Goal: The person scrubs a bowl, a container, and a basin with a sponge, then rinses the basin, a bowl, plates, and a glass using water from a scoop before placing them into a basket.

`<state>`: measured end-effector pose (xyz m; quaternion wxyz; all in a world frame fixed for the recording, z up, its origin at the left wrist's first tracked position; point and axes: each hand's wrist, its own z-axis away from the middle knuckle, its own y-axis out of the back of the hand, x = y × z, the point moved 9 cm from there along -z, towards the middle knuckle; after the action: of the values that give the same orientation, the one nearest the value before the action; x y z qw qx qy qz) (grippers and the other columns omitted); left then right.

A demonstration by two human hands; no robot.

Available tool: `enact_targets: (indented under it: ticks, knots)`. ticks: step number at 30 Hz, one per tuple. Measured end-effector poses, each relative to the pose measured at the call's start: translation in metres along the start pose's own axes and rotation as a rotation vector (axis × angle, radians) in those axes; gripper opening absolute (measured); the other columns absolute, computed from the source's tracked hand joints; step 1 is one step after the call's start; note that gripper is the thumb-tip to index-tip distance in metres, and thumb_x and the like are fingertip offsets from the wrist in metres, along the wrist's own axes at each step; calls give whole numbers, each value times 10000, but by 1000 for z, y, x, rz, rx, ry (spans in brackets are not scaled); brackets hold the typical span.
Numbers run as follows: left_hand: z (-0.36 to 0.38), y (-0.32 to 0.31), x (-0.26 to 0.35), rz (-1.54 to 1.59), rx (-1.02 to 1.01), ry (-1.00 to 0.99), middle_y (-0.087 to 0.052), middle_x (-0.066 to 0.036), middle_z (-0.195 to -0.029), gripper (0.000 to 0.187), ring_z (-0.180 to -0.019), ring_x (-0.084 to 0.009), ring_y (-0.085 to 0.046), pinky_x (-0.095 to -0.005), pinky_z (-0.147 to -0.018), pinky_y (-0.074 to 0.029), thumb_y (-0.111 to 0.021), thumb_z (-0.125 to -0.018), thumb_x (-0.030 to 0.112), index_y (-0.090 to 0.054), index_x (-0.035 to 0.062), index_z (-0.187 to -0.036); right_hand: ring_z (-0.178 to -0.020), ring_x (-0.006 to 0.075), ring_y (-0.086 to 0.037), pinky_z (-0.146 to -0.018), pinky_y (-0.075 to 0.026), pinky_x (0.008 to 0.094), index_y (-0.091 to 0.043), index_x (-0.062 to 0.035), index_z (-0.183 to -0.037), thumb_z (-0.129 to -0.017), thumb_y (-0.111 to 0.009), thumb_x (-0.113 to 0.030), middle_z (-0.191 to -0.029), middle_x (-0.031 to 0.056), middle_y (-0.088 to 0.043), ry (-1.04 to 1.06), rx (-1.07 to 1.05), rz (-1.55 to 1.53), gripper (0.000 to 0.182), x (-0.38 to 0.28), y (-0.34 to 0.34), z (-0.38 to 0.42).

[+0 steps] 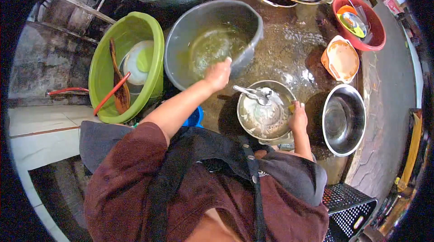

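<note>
My left hand [219, 74] is over the near rim of a large grey basin [174, 54] of cloudy water. Its fingers are curled closed, and whatever they hold is hidden. At the right rim of a round metal pan [244, 117], my right hand [297, 117] is closed on a small yellow sponge [291, 108], mostly covered by the fingers. Whitish residue coats the inside of the pan. Metal spoons [257, 95] rest across its far left side, their handles over the rim.
A green tub [156, 56] at left holds a wooden spoon [121, 97] and a red-handled utensil [110, 94]. At right are a steel bowl [324, 120], an orange-stained container [343, 60] and a red basin [382, 38] with dishes. A black crate [348, 197] stands lower right.
</note>
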<state>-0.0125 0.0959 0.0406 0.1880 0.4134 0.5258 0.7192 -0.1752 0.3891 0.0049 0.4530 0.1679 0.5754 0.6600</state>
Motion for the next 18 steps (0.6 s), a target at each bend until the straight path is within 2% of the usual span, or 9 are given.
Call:
enact_targets:
  ticks: [2, 4, 6, 8, 9, 12, 15, 16, 18]
  knots:
    - [-12, 50, 15, 122, 167, -74, -563, -249, -726, 172, -735, -420, -566, -488, -632, -447, -480, -830, 185, -474, 43, -926, -912, 382, -537, -737, -447, 431, -462, -130, -1104, -662, -501, 67, -1029, 183, -497, -11, 49, -17, 485, 8, 5, 5]
    - [-28, 105, 27, 13, 291, -103, -557, -238, -705, 182, -728, -406, -568, -480, -614, -441, -533, -803, 192, -484, 38, -885, -909, 384, -538, -728, -446, 426, -462, -130, -1106, -673, -482, 65, -1019, 189, -503, -34, 24, -24, 476, 18, 7, 6]
    - [-55, 148, 1, 187, 383, -101, -599, -218, -829, 283, -729, -350, -587, -395, -646, -457, -569, -803, 260, -557, 7, -929, -953, 345, -539, -749, -464, 422, -422, -158, -1178, -683, -512, 49, -1085, 145, -483, -55, -10, 29, 544, 29, 7, 5]
    - [-67, 204, -24, 190, 594, -199, -584, -197, -716, 232, -700, -338, -589, -416, -602, -443, -573, -800, 241, -535, 12, -805, -953, 344, -538, -744, -463, 425, -426, -159, -1178, -682, -505, 54, -1087, 145, -484, -88, 0, 13, 546, 37, 10, 5]
    - [-79, 221, -56, 217, 607, -142, -598, -180, -735, 255, -681, -303, -581, -385, -607, -441, -578, -804, 258, -557, 7, -842, -950, 344, -538, -740, -463, 425, -430, -157, -1174, -685, -502, 53, -1086, 144, -485, -65, 10, 9, 537, 36, 12, 6]
    - [-106, 223, -143, 352, 721, -35, -622, -108, -792, 307, -659, -178, -526, -302, -627, -425, -581, -822, 268, -593, -13, -946, -936, 343, -541, -728, -463, 423, -436, -156, -1172, -699, -497, 42, -1080, 139, -487, -56, 9, 9, 516, 39, 14, 9]
    - [-92, 220, -130, 769, 554, 88, -596, -42, -790, 301, -687, -100, -497, -259, -636, -412, -582, -827, 222, -587, -49, -956, -924, 335, -549, -721, -465, 426, -422, -175, -1198, -686, -516, 54, -1075, 137, -488, -56, -13, 0, 568, 42, 8, 9]
    - [-88, 222, -130, 848, 594, 101, -589, -30, -786, 273, -683, -90, -492, -241, -626, -405, -586, -827, 204, -590, -44, -941, -924, 335, -549, -721, -465, 426, -422, -175, -1198, -686, -516, 54, -1075, 137, -488, -67, -8, 3, 568, 45, 9, 11]
    - [-83, 233, -147, 718, 695, 151, -593, -81, -978, 377, -850, -144, -530, -282, -774, -418, -594, -816, 263, -560, -18, -1064, -916, 335, -552, -719, -467, 431, -404, -187, -1212, -659, -552, 62, -1070, 135, -487, -74, 30, 42, 624, 47, 12, 15]
